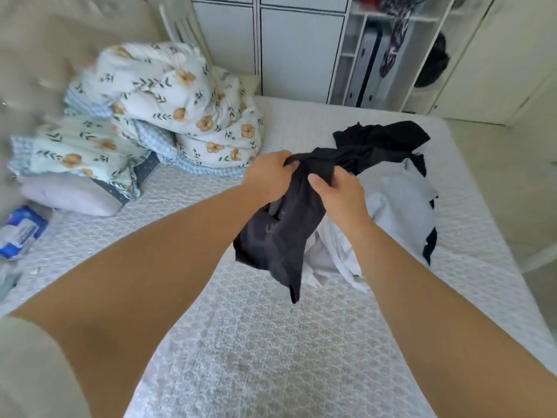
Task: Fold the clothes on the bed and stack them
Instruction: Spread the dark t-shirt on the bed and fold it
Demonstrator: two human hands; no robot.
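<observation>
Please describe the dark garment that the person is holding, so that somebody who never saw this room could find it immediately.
On the white quilted bed, look at the clothes pile on its right side. Just before it, the left hand and right hand grip a black garment. Unlike the white clothes beneath, it is dark and hangs bunched in the air.

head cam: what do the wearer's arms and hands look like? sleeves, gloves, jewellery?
Both forearms are bare from above the elbow down. The left hand and right hand wear no gloves, and no rings, watch or wristbands show. A pale grey-beige short sleeve covers the left upper arm at the frame's lower left corner. No right sleeve is in view.
</observation>
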